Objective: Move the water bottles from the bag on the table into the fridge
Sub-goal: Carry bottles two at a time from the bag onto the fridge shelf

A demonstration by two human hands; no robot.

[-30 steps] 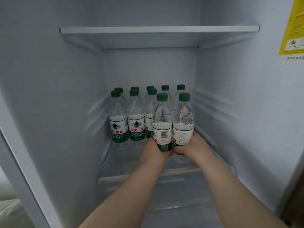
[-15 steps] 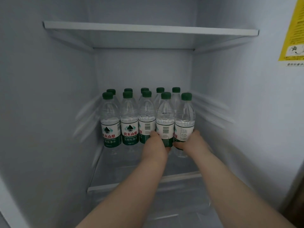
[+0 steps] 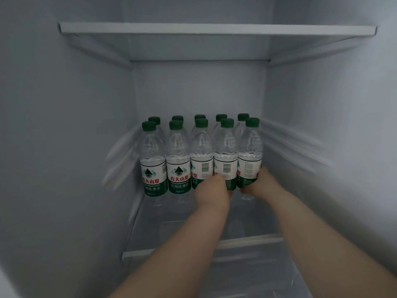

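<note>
**Entry: fridge (image 3: 199,89), middle compartment, door open.**

Contents: ten water bottles (image 3: 178,151) with green caps, upright on the glass shelf (image 3: 182,216). They stand in a back row (image 3: 199,117) of five and a front row (image 3: 153,151) of five, packed shoulder to shoulder.

Hands: both reach in over the shelf's front lip (image 3: 171,251).
- The left hand (image 3: 211,191) wraps low round the fourth bottle (image 3: 225,147), knuckles toward the room and fingertips hidden behind it.
- The right hand (image 3: 263,182) curls round the foot of the fifth bottle (image 3: 250,147), at the row's right end.
- Both bottles stand in line with their neighbours. The hands hide their bases, so I cannot tell whether they rest fully on the glass.

Step in hand, as I judge it: seating these two and letting go. To do it well, press each base flat, loosen one hand at a time, and draw the hands straight back and low. The left wrist lies across the foot of the third bottle (image 3: 200,147), and a sideways pull could topple it into the row.

Surroundings:
- Ribbed rails (image 3: 290,143) on the right wall sit near the fifth bottle, so there is little spare room on that side.
- The upper shelf (image 3: 214,29) is well above the caps and no hindrance.
- A clear drawer (image 3: 257,269) sits below.
- The bag and table are out of view, so the remaining stock is unknown.
</note>
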